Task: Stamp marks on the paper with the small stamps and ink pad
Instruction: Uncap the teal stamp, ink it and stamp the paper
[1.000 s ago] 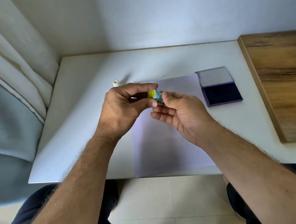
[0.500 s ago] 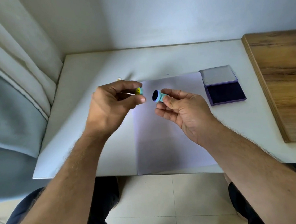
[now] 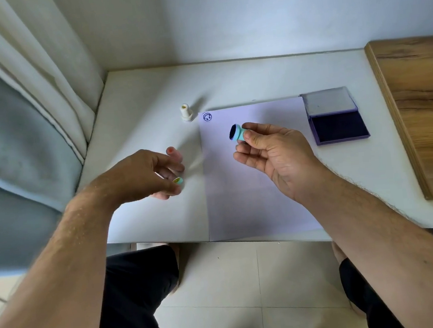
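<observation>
My right hand (image 3: 275, 155) holds a small teal stamp (image 3: 239, 133) above the white paper (image 3: 252, 194), its dark inked face turned left. My left hand (image 3: 142, 176) is low over the table, left of the paper, pinching the stamp's teal cap with a yellow top (image 3: 178, 180). One round stamped mark (image 3: 207, 117) sits in the paper's far left corner. The ink pad (image 3: 338, 124) lies open to the right of the paper, its lid (image 3: 328, 101) folded back. A pink stamp with a red top (image 3: 172, 152) stands behind my left fingers, partly hidden.
A white stamp (image 3: 186, 113) stands on the white table (image 3: 255, 80) beyond the paper's far left corner. A wooden board (image 3: 421, 107) lies along the right side. Curtains (image 3: 44, 88) hang at the left. The table's near edge runs above my knees.
The cap has come off the teal stamp. My left hand has carried it down and left toward the table, while my right hand keeps the stamp over the paper.
</observation>
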